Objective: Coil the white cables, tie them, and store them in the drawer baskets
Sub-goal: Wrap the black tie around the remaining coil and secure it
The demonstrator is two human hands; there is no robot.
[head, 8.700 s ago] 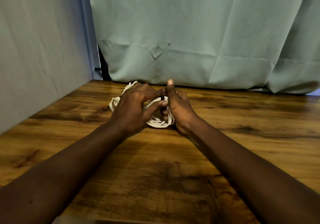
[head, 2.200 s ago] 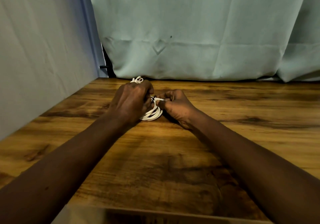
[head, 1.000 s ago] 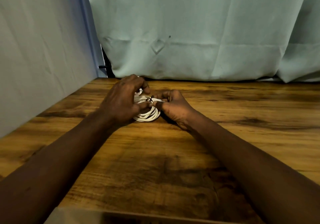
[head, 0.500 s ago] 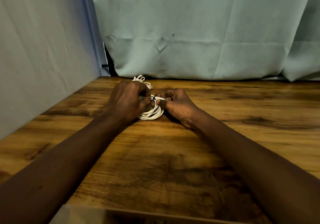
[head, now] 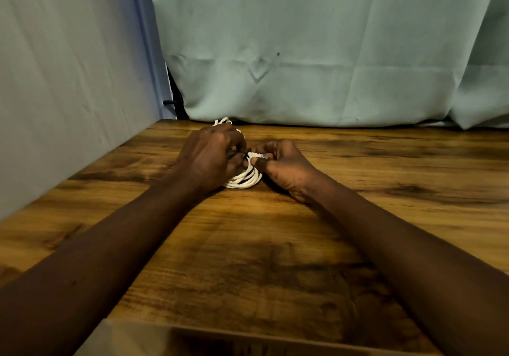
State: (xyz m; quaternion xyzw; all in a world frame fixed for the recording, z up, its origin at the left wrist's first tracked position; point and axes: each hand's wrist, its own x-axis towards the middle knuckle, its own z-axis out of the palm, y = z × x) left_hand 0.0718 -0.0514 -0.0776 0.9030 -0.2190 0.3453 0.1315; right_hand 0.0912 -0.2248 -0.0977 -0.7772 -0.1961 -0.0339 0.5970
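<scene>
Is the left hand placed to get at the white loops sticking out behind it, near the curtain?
Probably yes: the loops lie just beyond the left hand, nothing between, but it grips the coil and would have to let go first.

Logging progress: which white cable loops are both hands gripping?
The coiled loops flat on the table between left hand and right hand, nearer the person. The other loops poke up behind the left hand, by the curtain.

Cable coil [head: 243,181] on table [head: 248,259] between left hand [head: 210,158] and right hand [head: 285,164].
</scene>
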